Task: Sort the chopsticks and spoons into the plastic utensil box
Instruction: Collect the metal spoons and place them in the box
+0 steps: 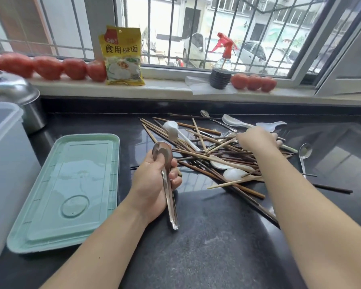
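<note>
Where the dark stone counter (206,236) meets the windowsill, a tangled heap of wooden chopsticks (198,161) lies mixed with white plastic spoons (171,130) and metal spoons (303,157). Left hand (154,184): fingers and thumb curled round a bundle of stainless steel spoons (167,180), bowls pointing up above the fist, handles jutting out below the palm toward the camera; the bundle sits just beside the near-left edge of the heap. Right hand (256,138): reaches into the far side of the heap, back of the hand toward the camera, fingers bent down among the chopsticks and spoons; whether they grip anything cannot be told. Pale green plastic utensil box (69,197): lies flat on the counter left of the left hand, lid on, apart from the heap. Clear storage container (4,155): stands at the far left edge, touching the green box. Steel pot (17,94): behind that container. Windowsill: row of tomatoes (48,66) on the left, more tomatoes (253,82) on the right. Yellow packet (122,56): upright on the sill, printed "食用碱面"; the smaller brand mark in its red corner is unreadable. Red-trigger spray bottle (223,65): stands on the sill beside the right-hand tomatoes.
</note>
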The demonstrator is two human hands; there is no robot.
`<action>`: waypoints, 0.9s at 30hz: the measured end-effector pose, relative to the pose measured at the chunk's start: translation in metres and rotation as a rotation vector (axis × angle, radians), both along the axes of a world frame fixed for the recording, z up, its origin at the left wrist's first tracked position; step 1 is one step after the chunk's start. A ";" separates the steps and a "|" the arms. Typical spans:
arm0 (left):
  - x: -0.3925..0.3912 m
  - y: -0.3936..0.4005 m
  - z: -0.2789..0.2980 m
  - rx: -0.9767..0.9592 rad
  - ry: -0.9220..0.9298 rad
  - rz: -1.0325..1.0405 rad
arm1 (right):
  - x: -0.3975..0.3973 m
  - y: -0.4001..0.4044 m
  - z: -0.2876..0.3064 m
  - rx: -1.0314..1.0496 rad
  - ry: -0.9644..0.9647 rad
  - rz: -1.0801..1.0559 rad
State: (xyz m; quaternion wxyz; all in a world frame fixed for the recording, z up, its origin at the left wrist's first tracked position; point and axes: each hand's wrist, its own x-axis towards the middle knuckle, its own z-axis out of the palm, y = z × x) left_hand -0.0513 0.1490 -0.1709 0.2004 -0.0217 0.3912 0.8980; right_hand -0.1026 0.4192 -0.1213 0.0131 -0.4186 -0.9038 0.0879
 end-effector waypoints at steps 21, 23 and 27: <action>-0.003 -0.001 -0.003 -0.050 0.018 -0.021 | 0.014 0.018 0.005 0.103 0.240 0.001; -0.003 -0.001 -0.003 -0.056 0.015 -0.017 | 0.020 0.020 0.011 0.141 0.266 -0.026; -0.002 -0.002 -0.003 -0.072 0.003 -0.029 | 0.036 0.025 0.025 0.135 0.460 -0.143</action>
